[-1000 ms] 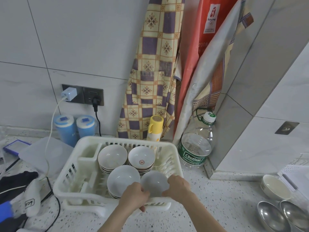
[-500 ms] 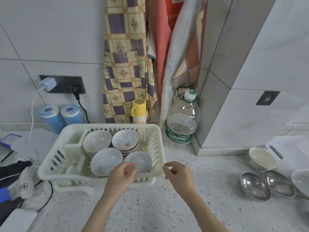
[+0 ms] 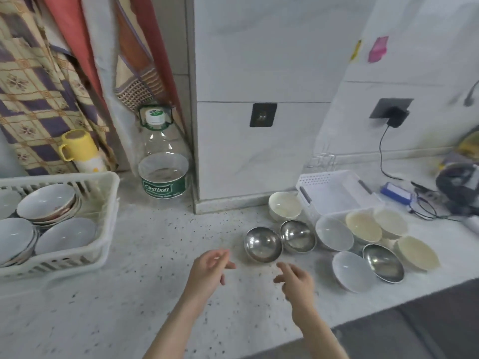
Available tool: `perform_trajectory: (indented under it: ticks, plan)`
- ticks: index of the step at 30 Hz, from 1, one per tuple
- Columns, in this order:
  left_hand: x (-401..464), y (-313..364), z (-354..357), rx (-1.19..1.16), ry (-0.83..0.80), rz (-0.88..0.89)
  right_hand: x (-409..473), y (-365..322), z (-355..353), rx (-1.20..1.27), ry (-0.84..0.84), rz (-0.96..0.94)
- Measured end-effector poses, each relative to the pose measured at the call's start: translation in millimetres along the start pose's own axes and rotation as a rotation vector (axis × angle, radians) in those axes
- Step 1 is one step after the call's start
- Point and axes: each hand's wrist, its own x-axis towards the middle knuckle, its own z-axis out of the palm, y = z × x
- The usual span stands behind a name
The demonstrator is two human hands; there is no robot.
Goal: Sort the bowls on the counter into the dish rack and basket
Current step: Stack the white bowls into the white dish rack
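Both hands hover empty over the speckled counter. My left hand (image 3: 211, 268) and my right hand (image 3: 295, 279) have loosely curled fingers, just in front of a steel bowl (image 3: 263, 244). A second steel bowl (image 3: 298, 235) sits beside it and a third (image 3: 383, 263) lies further right. White bowls (image 3: 334, 237) (image 3: 352, 271) and cream bowls (image 3: 363, 226) (image 3: 285, 207) (image 3: 417, 252) cluster at the right. The white dish rack (image 3: 108, 203) at the left holds several stacked white bowls (image 3: 64, 235). A white basket (image 3: 337, 187) stands behind the cluster.
A large water bottle (image 3: 163, 161) and a yellow-capped flask (image 3: 80, 151) stand by the wall corner. Hanging aprons cover the left wall. A charger cable (image 3: 381, 156), a blue box (image 3: 395, 191) and dark gear lie at the far right. The counter edge runs along the lower right.
The view swung right from the dish rack to the loose bowls. Both hands let go of the white bowl in the rack and moved right, now empty near the steel bowls.
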Motion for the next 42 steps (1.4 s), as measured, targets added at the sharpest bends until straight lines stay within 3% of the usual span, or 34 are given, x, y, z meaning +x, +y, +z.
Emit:
perform_trajectory:
  ticks: [4, 8, 23, 31, 34, 42]
  plan:
    - [-3, -9, 65, 0.042, -0.102, -0.068, 28, 26, -72, 0.274, 0.258, 0.27]
    - [0, -14, 102, 0.118, -0.175, -0.116, 45, 37, -111, 0.359, 0.378, 0.42]
    - [58, -18, 163, 0.264, -0.361, -0.22, 54, 38, -119, 0.462, 0.548, 0.381]
    - [85, -17, 242, 0.282, -0.39, -0.343, 78, -8, -158, 0.486, 0.482, 0.214]
    - [96, -20, 281, 0.24, -0.33, -0.423, 100, -19, -178, 0.446, 0.426, 0.176]
    - [108, -36, 353, -0.271, -0.006, -0.513, 154, -36, -232, 0.339, 0.214, 0.155]
